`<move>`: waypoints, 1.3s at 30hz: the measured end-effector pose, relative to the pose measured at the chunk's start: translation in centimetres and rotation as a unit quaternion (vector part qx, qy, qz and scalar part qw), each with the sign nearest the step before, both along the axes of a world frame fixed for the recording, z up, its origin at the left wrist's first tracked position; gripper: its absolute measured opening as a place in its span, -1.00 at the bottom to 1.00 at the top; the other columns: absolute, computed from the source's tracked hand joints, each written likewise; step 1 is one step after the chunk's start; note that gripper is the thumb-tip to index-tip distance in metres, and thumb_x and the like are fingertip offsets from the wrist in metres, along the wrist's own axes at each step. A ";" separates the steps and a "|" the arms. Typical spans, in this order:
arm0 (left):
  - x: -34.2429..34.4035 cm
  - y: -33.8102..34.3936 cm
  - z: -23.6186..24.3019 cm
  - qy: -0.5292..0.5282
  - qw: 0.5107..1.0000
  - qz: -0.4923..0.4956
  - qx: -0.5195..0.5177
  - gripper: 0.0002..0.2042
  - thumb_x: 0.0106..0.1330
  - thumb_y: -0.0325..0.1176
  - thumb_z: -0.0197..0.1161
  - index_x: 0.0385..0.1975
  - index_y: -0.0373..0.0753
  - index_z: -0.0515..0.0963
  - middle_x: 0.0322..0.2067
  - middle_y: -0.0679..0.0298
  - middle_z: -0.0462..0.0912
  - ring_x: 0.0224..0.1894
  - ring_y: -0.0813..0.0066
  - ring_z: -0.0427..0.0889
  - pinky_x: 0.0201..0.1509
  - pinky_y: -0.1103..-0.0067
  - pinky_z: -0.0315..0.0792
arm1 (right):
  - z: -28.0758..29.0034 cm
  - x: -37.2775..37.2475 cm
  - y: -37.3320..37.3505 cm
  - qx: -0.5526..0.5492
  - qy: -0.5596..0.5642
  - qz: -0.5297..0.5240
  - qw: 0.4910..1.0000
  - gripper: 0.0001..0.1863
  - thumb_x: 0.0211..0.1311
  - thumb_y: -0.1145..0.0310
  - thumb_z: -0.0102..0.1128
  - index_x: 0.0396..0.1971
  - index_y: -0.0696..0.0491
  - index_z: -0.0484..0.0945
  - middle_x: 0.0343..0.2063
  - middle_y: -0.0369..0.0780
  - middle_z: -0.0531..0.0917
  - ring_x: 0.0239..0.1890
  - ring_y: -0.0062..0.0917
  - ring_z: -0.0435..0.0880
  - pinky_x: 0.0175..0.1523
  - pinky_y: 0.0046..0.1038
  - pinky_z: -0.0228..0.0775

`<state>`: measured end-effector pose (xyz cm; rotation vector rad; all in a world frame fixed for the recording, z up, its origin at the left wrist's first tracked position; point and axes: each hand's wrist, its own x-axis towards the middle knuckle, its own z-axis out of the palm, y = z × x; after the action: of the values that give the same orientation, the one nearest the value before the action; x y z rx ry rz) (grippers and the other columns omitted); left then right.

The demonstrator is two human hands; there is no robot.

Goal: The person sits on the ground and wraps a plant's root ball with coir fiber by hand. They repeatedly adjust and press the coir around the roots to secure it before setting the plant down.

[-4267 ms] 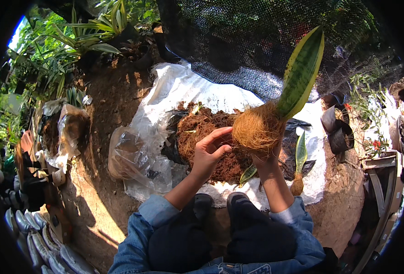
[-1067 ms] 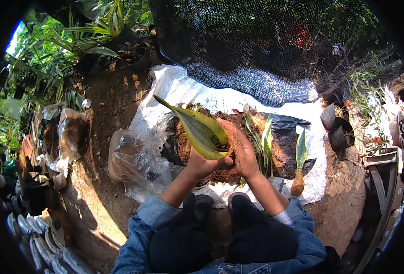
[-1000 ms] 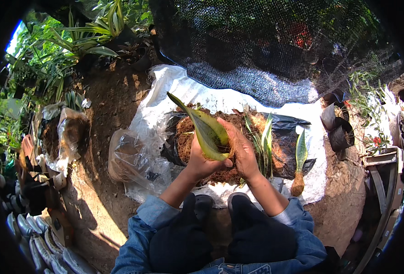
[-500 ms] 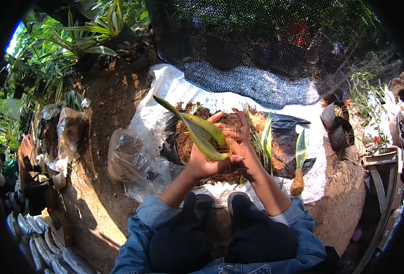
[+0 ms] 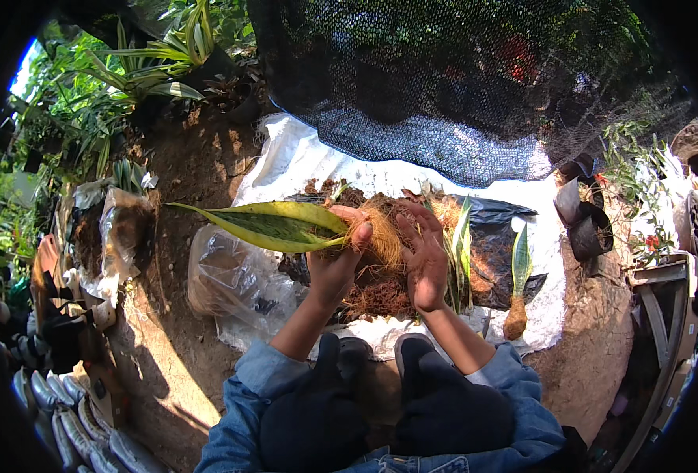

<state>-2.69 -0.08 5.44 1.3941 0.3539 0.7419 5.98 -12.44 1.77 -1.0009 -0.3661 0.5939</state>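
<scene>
A snake plant (image 5: 274,225) with yellow-edged green leaves lies sideways in my left hand (image 5: 333,272), its leaves pointing left. My left fingers and thumb are closed round its base. Its fibrous brown root ball (image 5: 383,236) sits between my hands. My right hand (image 5: 426,272) is cupped beside the roots with its fingers stretched out; whether it touches them I cannot tell. Below is a heap of reddish-brown coir (image 5: 373,301). To the right, more striped leaves (image 5: 461,248) stand near a black plastic sheet (image 5: 492,209), and a smaller snake plant (image 5: 520,268) lies with its root ball toward me.
A white woven sheet (image 5: 546,315) lies under everything on bare soil. At its left is a clear plastic bag (image 5: 227,272). Dark shade netting (image 5: 444,102) hangs over the far side. A black pot (image 5: 589,232) stands right, potted plants (image 5: 156,67) far left.
The snake plant has turned from upright-leaning to sideways, leaves now to the left, and its root ball shows. My right hand has moved apart from my left.
</scene>
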 end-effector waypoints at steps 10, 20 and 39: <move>0.2 -0.7 -0.9 -0.017 0.982 -0.035 0.185 -0.62 0.21 -0.10 0.33 -0.20 -0.27 0.46 -0.23 0.19 0.44 -0.17 0.30 0.42 -0.02 0.40 0.31 | 0.3 -1.0 1.4 0.159 0.248 0.152 0.944 -0.26 0.39 -0.17 -0.26 0.33 0.12 0.14 0.16 -0.10 0.43 0.20 -0.39 0.43 0.31 -0.35 0.21; -0.1 0.5 0.2 0.086 0.913 -0.158 0.366 -0.64 0.17 -0.08 0.33 -0.23 -0.21 0.45 -0.24 0.17 0.47 -0.19 0.15 0.45 -0.08 0.29 0.33 | 2.9 2.9 -1.4 -0.016 -0.155 0.279 0.948 0.44 -0.39 -0.46 0.34 0.40 0.15 -0.13 0.36 -0.05 0.09 0.37 -0.32 0.17 0.41 -0.26 -0.01; -0.3 3.3 3.6 0.036 0.938 -0.220 0.266 -0.10 -0.03 -0.02 0.42 0.30 -0.27 0.12 0.34 -0.13 -0.02 0.41 -0.10 -0.06 0.42 0.16 -0.17 | 1.8 1.4 -0.8 -0.057 -0.132 0.098 0.985 -0.29 -0.16 0.45 0.55 0.05 0.14 0.38 -0.14 -0.22 0.51 -0.06 -0.51 0.56 0.10 -0.45 0.46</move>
<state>-3.01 3.23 9.01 1.9310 -0.1238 0.4239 7.34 -13.25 3.55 -1.1665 -0.6773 0.6657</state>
